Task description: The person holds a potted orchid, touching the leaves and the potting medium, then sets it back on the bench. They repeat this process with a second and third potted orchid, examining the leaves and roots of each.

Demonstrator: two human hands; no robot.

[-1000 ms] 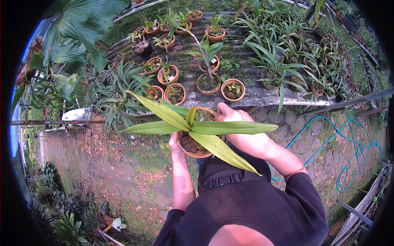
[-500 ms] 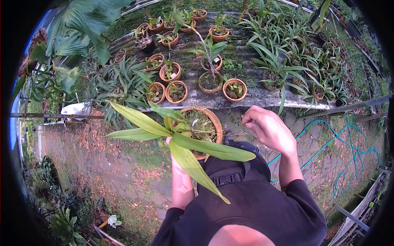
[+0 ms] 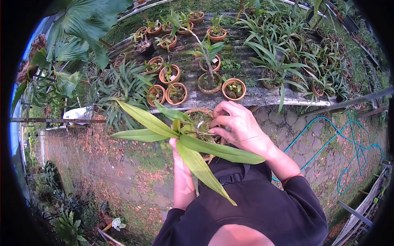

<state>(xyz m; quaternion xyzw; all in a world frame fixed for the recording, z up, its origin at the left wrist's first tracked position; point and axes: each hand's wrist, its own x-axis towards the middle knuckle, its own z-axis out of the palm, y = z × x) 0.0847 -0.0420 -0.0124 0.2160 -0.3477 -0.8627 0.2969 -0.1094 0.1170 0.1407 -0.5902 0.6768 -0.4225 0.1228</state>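
A clay flower pot [image 3: 200, 110] is held up in front of my body. An orchid-like plant with long, broad yellow-green leaves [image 3: 150, 121] grows from it and leans left, and thin pale roots [image 3: 201, 128] mat its top. My left hand [image 3: 174, 144] supports the pot from the left, its fingers mostly hidden behind leaves and pot. Over the pot's right side, my right hand [image 3: 242, 127] has thumb and fingers pinched together at the roots. One thin strand runs to the fingertips; what they grip is too small to make out.
Beyond the pot, a corrugated bench [image 3: 246, 92] carries several clay pots, including one with small plants [image 3: 234, 89]. Strappy-leaved plants [image 3: 283, 71] crowd its right side. A blue-green hose [image 3: 316, 119] loops over the paving [image 3: 139, 176] at right. Large hanging leaves [image 3: 84, 20] fill the upper left.
My right hand has moved left and in, from beside the pot to over its roots, fingers now at the root mat. My left hand still holds the pot, which has shifted slightly right.
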